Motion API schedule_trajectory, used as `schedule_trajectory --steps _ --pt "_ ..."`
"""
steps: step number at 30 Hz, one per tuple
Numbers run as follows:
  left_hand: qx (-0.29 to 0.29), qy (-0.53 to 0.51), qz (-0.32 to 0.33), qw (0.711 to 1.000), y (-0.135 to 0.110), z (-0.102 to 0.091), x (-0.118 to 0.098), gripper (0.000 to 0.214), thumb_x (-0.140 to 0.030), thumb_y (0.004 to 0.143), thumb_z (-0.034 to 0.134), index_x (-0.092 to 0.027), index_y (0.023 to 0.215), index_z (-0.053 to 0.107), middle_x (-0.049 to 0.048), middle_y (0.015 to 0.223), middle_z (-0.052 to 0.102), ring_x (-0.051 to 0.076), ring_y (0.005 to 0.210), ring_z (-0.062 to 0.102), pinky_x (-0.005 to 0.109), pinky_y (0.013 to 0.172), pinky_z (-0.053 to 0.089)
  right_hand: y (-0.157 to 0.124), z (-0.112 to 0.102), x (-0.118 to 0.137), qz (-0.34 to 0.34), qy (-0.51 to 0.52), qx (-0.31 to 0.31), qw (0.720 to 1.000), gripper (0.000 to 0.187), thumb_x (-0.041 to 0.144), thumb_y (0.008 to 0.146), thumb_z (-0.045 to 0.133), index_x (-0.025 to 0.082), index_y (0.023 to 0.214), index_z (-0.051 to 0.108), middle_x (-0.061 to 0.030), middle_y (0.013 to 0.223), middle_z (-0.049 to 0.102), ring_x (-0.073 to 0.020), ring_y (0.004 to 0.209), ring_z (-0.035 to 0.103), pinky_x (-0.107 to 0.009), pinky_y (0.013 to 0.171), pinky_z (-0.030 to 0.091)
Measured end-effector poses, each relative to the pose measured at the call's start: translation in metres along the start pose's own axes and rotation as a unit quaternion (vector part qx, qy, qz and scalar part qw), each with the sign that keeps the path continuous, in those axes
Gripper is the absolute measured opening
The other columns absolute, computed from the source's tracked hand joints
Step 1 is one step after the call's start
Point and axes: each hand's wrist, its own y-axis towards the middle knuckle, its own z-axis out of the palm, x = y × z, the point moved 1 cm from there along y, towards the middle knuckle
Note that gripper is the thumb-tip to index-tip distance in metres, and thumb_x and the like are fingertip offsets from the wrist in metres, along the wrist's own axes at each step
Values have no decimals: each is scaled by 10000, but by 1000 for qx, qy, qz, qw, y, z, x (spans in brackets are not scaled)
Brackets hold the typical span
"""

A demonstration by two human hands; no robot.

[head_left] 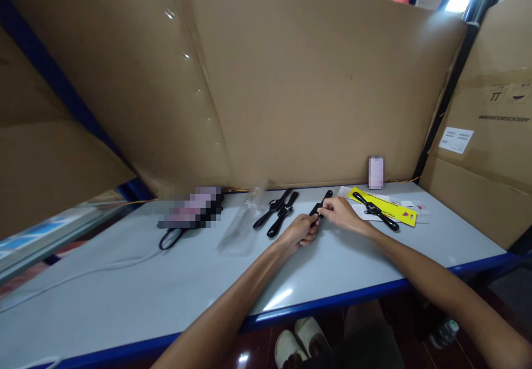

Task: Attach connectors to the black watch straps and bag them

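Both my hands meet over the middle of the grey table (166, 286), holding one black watch (321, 205). My left hand (302, 229) is closed round its near strap end. My right hand (341, 213) pinches the watch body, and the far strap sticks out past my fingers. Two more black watches (277, 211) lie side by side just left of my hands. Another black watch (376, 211) rests on a yellow card (390, 207) to the right.
A clear plastic bag (243, 219) lies left of the watches, beside a blurred dark object with a cable (170, 238). Cardboard walls stand behind and at the right (486, 147). White papers (415, 208) lie under the yellow card. The table's blue front edge (332, 302) is close to me.
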Motion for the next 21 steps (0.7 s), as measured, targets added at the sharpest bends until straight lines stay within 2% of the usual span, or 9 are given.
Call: schedule_trajectory --steps 3,5,8,11,16,21 --pt "7 3 -6 1000 1 -1 0 275 -357 996 462 -208 766 435 -115 514 276 41 369 141 182 379 99 -1 -6 0 -47 -19 -4 999 115 218 913 661 163 962 749 7 707 674 -121 631 541 -240 618 328" --pt "8 6 -8 1000 1 -1 0 281 -367 994 467 -211 764 430 -114 515 275 42 370 145 183 379 94 -1 -10 -1 -98 -24 14 995 178 168 894 680 179 1053 759 -3 796 706 -121 669 558 -233 657 353" --pt "10 12 -10 1000 1 -1 -1 292 -379 988 486 -214 756 420 -115 515 267 42 374 160 185 387 97 -2 -15 -2 -149 -53 35 987 130 182 868 741 183 992 781 -24 903 716 -120 708 559 -234 692 369" --pt "2 18 -16 1000 -1 2 -3 290 -359 996 470 -212 751 422 -114 512 267 42 374 163 190 392 93 -4 -16 -1 -173 -96 24 980 91 241 910 722 172 903 781 -45 943 712 -127 727 563 -245 694 355" --pt "-2 28 -32 999 -5 7 -5 311 -285 1037 350 -207 744 422 -111 494 259 44 367 151 197 395 69 -5 -12 4 -137 -159 15 978 156 185 922 648 153 803 743 -68 867 719 -150 733 573 -266 656 306" --pt "-7 26 -31 999 -7 8 -6 323 -281 1041 337 -207 737 417 -108 487 260 45 364 155 192 391 71 -3 -7 7 -79 -88 13 993 129 108 862 615 143 834 736 -29 699 693 -133 631 545 -251 615 306"
